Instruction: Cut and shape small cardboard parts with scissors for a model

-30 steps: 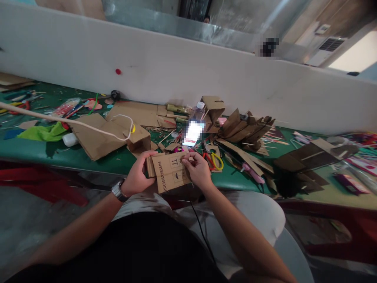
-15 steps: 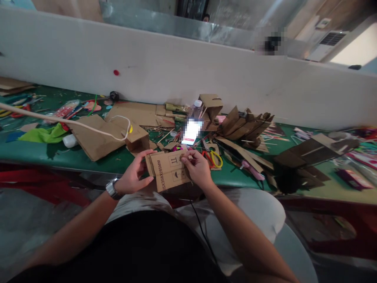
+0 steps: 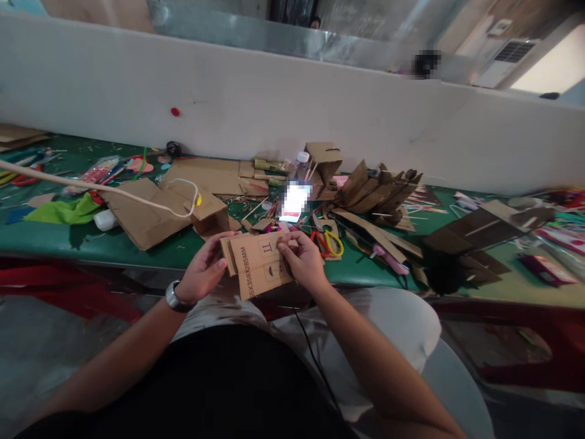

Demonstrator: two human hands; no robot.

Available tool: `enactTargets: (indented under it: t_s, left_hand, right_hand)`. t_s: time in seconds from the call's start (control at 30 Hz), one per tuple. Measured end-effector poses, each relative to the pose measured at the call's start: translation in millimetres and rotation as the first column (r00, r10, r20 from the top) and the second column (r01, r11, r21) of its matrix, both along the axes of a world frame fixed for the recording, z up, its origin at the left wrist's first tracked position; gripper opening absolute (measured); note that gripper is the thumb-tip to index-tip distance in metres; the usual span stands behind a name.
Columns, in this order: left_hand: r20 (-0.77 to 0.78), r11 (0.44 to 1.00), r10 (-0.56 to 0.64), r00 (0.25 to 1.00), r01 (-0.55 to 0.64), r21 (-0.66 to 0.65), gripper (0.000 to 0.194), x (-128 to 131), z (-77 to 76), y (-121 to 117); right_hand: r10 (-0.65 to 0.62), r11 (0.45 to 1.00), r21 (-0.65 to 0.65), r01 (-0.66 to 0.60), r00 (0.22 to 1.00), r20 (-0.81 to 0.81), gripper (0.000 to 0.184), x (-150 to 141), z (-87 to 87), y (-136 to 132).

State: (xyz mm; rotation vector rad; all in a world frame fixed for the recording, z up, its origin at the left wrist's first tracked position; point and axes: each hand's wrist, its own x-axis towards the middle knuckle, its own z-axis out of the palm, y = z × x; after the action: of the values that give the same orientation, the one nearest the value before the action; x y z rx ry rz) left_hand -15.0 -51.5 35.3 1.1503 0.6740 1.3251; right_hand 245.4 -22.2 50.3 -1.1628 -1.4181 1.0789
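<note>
Over my lap, at the front edge of the table, I hold a folded piece of brown cardboard printed with black digits and carton symbols. My right hand pinches its right side, thumb on the printed face and fingers behind. At its left edge is my left hand, fingers curled behind the cardboard and thumb bent in front; a watch is on that wrist. Just beyond the cardboard, a lit phone leans near a clear plastic bottle. Scissors with orange and yellow handles lie close to my right hand.
Cut cardboard and an open cardboard box lie left on the green tabletop. Standing cardboard pieces and a pink glue gun are to the right. A white cable crosses at left. Behind rises a white partition.
My left thumb has moved up and inward along the cardboard's left edge, and the cardboard has tilted slightly. My right hand keeps its pinch. The whole view has shifted a little.
</note>
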Motion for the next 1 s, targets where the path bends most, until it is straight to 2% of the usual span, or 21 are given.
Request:
enactTargets:
  t_s: [0.17, 0.37, 0.47, 0.63, 0.73, 0.8, 0.9, 1.0]
  left_hand:
    - [0.08, 0.967, 0.042, 0.996, -0.02, -0.255, 0.061, 23.4, -3.7, -13.7]
    - [0.131, 0.914, -0.022, 0.991, 0.073, -0.398, 0.069, 38.3, -0.4, -20.7]
    - [0.139, 0.905, -0.034, 0.99, 0.089, -0.416, 0.069, 38.7, 3.4, -21.7]
    - [0.146, 0.898, 0.058, 0.988, 0.012, -0.439, 0.061, 34.9, 3.6, -20.4]
    - [0.124, 0.893, 0.053, 0.991, 0.009, -0.451, 0.06, 29.4, -1.8, -16.2]
    - [0.144, 0.869, 0.077, 0.987, 0.004, -0.495, 0.059, 26.3, -5.3, -13.9]
    - [0.194, 0.821, 0.178, 0.965, -0.037, -0.57, 0.054, 25.5, -7.6, -11.9]
    - [0.177, 0.821, 0.253, 0.951, -0.115, -0.559, 0.046, 25.9, -8.3, -7.4]
  right_hand:
    - [-0.007, 1.0, 0.026, 0.007, 1.0, 0.015, 0.027, -2.8, 1.7, -3.7]
    - [0.016, 0.999, 0.047, -0.019, 0.999, 0.047, 0.023, -8.4, 2.7, -9.6]
    - [0.023, 0.998, 0.058, -0.027, 0.997, 0.07, 0.022, -9.5, 0.9, -10.3]
    - [0.071, 0.996, 0.044, -0.076, 0.993, 0.096, 0.02, -6.5, -2.1, -6.1]
    - [0.148, 0.989, -0.019, -0.147, 0.988, 0.038, 0.029, -0.5, -3.0, -0.6]
    - [0.177, 0.981, -0.072, -0.178, 0.984, -0.015, 0.035, 3.8, -3.4, 3.1]
    - [0.166, 0.976, -0.127, -0.177, 0.982, -0.092, 0.041, 7.6, -3.6, 6.7]
    - [0.133, 0.976, -0.154, -0.155, 0.98, -0.147, 0.044, 7.5, -3.2, 7.4]
